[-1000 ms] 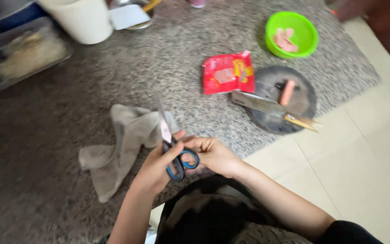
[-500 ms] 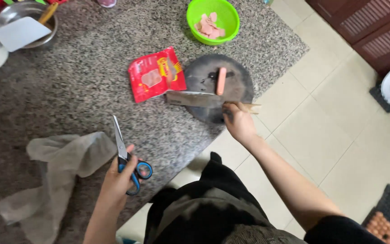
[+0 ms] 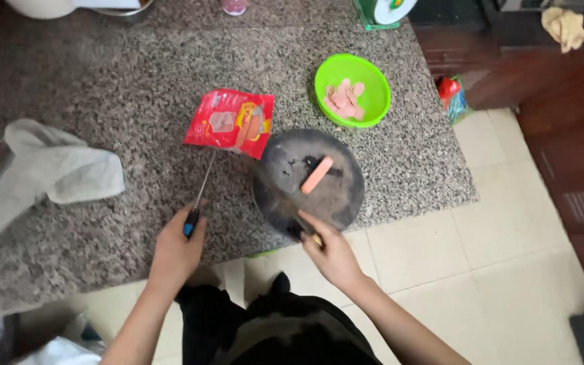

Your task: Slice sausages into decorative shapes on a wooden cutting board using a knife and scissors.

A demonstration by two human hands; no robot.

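The right hand (image 3: 332, 253) has closed on the dark-bladed knife (image 3: 290, 215) lying on the round dark cutting board (image 3: 346, 196) — the pink sausage piece (image 3: 316, 175) lies just beyond. The left hand (image 3: 176, 247) keeps gripping the blue-handled scissors (image 3: 197, 199), tips touching the red foil packet (image 3: 230, 122) — cutting looks close.

Your left hand (image 3: 174, 251) grips blue-handled scissors (image 3: 196, 203) at lower centre, their tips at the red packet (image 3: 230, 123). Your right hand (image 3: 330, 253) holds a knife (image 3: 290, 217) on the dark round board (image 3: 336, 196), where a pink sausage (image 3: 316, 175) lies.
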